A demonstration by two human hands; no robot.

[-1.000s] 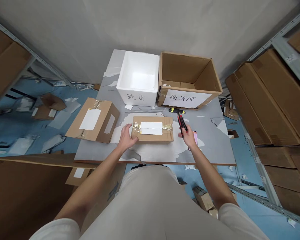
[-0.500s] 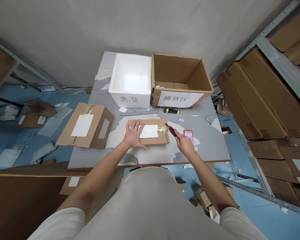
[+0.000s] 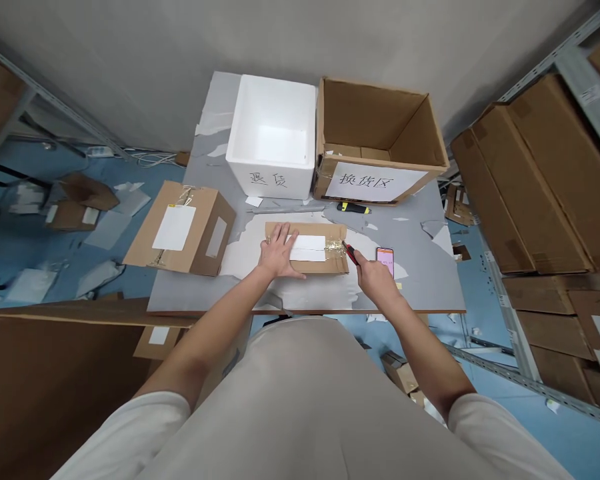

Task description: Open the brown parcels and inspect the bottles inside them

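A small flat cardboard box (image 3: 313, 267) lies on the table with a white label (image 3: 308, 248) on top and clear tape (image 3: 336, 246) at its right end. My left hand (image 3: 278, 252) presses on the box's left part, fingers spread. In my right hand (image 3: 377, 279) is a red and black utility knife (image 3: 350, 252). Its tip meets the taped right edge of the box. A phone (image 3: 385, 260) with a lit screen lies just beyond my right hand.
Behind stand a white foam box (image 3: 270, 179) and an open carton (image 3: 433, 172), both with handwritten characters. A yellow and black cutter (image 3: 353, 208) lies before the carton. At left sits a taped carton (image 3: 205, 230). Shelves of cartons (image 3: 540, 180) rise at right.
The camera view has shifted, so the table appears higher and slightly to the right. My left hand stays on the box, and the knife remains at its right end.
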